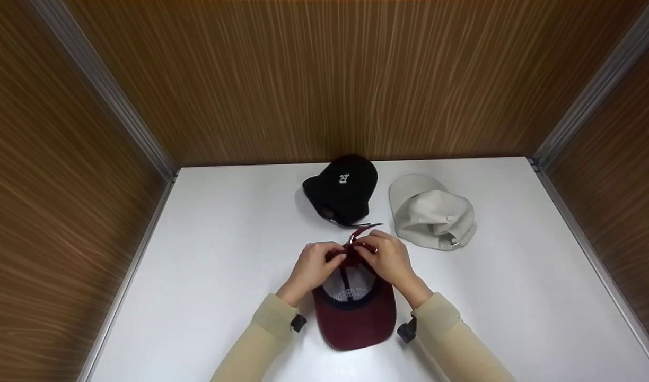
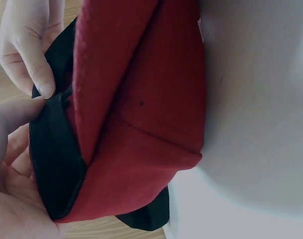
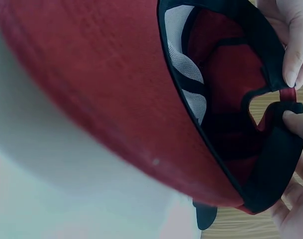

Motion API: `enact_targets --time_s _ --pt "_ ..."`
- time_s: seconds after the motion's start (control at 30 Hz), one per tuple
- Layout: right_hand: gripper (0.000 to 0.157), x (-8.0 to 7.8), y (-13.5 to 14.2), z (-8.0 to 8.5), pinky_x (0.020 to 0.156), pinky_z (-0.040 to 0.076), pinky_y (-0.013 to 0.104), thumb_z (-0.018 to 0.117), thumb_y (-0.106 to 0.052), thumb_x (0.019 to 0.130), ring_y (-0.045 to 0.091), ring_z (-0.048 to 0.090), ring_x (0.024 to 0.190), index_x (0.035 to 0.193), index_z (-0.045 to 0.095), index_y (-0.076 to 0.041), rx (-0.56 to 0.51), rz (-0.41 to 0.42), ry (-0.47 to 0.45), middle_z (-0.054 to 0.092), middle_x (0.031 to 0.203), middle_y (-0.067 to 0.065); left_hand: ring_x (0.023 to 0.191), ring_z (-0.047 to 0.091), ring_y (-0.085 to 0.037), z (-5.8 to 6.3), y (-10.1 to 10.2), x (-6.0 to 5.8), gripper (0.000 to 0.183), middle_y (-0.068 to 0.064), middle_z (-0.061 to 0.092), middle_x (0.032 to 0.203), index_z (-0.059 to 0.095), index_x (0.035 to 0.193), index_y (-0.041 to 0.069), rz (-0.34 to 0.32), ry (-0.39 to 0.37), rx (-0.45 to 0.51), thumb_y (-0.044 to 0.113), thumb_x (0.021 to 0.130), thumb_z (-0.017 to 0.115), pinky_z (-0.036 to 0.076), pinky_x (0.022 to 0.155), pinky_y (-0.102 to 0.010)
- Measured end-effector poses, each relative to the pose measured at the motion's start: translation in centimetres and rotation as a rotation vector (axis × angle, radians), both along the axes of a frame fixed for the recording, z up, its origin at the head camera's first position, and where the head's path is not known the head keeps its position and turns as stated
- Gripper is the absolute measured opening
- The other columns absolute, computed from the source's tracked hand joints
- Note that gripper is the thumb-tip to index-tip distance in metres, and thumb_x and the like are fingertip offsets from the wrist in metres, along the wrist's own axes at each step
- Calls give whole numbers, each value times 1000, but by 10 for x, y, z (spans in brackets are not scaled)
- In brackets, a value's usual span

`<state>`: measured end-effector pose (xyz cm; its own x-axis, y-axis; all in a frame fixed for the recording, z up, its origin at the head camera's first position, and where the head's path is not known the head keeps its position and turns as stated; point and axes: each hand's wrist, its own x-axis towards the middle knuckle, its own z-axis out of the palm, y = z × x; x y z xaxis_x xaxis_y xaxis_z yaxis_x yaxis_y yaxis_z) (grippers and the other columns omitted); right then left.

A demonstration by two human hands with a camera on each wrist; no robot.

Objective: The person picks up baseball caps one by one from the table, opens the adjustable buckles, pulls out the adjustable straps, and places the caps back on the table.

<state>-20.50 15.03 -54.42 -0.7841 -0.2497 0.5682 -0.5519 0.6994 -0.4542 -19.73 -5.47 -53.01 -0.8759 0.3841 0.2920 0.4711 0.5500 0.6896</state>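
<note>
A maroon baseball cap [image 1: 356,328] lies with its brim toward me and its hollow inside showing. My left hand [image 1: 312,266] pinches the dark inner band [image 2: 55,154] at the back of the cap between thumb and fingers. On the other side of the back opening, my right hand [image 1: 391,260] pinches the band too. Between the two hands, a short piece of red strap [image 3: 287,94] bridges the opening. The strap's loose end [image 1: 368,228] sticks up past the fingers, beside a small metal-looking buckle [image 1: 351,239]. My fingers partly hide the strap.
Behind the maroon cap sits a black cap [image 1: 351,191] with a white letter on it. A light beige cap [image 1: 436,212] lies to its right, its opening toward me. Wood-grain panels [image 1: 324,79] wall in the white table [image 1: 208,254] at the back and both sides.
</note>
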Motion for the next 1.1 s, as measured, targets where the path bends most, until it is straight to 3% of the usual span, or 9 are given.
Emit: enact_targets --time_s 0.23,0.47,1.1 --pt "8 -2 1 3 58 49 34 82 -12 77 12 61 66 83 77 -12 -36 -79 17 66 78 -4 89 68 -17 3 -7 -1 10 -2 73 93 75 95 7 14 57 -34 13 90 71 52 82 -35" --pt "9 -2 3 4 58 49 36 80 -10 77 14 61 66 85 77 -11 -62 -136 13 68 80 -1 85 67 -18 5 -13 -1 9 -1 72 90 75 92 9 43 94 -92 15 87 71 52 79 -35" --pt "8 -5 9 -1 59 50 43 77 -12 76 25 65 66 83 77 -9 -101 -239 9 71 78 4 77 65 -16 2 -24 -1 6 1 70 86 75 88 11 143 197 -50 14 84 72 52 69 -35"
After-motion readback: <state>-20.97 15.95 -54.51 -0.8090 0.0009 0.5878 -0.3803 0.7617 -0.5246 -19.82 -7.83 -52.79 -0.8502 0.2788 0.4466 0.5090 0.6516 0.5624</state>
